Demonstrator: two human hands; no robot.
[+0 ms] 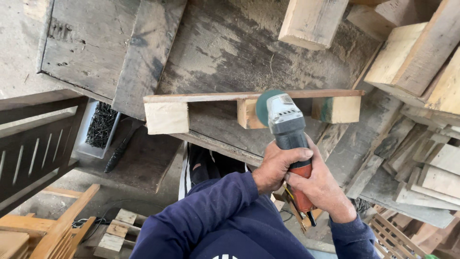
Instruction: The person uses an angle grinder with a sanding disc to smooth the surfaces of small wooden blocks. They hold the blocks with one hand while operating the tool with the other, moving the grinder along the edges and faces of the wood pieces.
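Both hands were on the angle grinder, centre-right of the frame. Left hand was wrapped closed around the dark mid-body; right hand was closed around the orange rear handle, lower in frame, cord trailing out below it. Two-hand grip, no side handle visible.

The disc sat at the middle block of the pallet piece, which lay across the centre of the frame: one thin top slat with three blocks under it, left block pale, right block stained green. Disc looked to be touching the block's right face, just under the slat; exact contact was hidden by the grinder head.

The piece rested on the dusty workbench, no clamp seen.

My read on doing this step well:
- Unclamped work could walk or kick. Light pressure, let the disc cut.
- Hold a shallow disc angle and keep it moving along the face so it doesn't gouge.
- Keep the cord behind the right hand, clear of the disc.
- Watch sleeve cuffs; both were near the tool body.

Tray of dark nails sat at left of frame, well apart. Stacked offcuts filled the upper right.
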